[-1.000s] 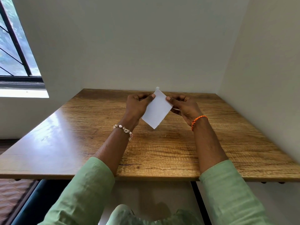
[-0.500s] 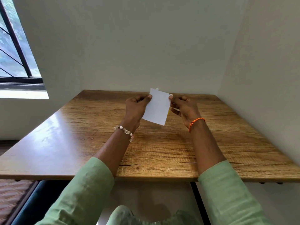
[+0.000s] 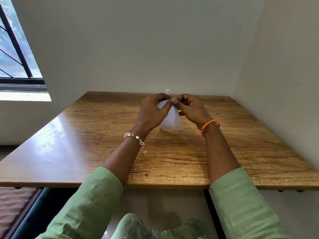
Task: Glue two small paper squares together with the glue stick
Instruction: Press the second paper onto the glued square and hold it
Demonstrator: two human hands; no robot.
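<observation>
A white paper sheet (image 3: 170,120) hangs between both hands above the far middle of the wooden table (image 3: 86,144). My left hand (image 3: 152,112) and my right hand (image 3: 191,107) pinch its top edge together, fingertips almost touching, so the paper bows downward. A small white tip of an upright object (image 3: 167,91), possibly the glue stick, pokes up just behind my hands near the back wall; most of it is hidden. A sliver of something yellow (image 3: 179,111) shows beside my right hand.
Walls close off the table at the back and on the right. A window (image 3: 15,54) sits at the left. The table's near edge runs across just above my green sleeves (image 3: 96,195).
The hands have come together at the top of the paper. The sheet, held flat and tilted before, now bends with its lower part hanging toward the table.
</observation>
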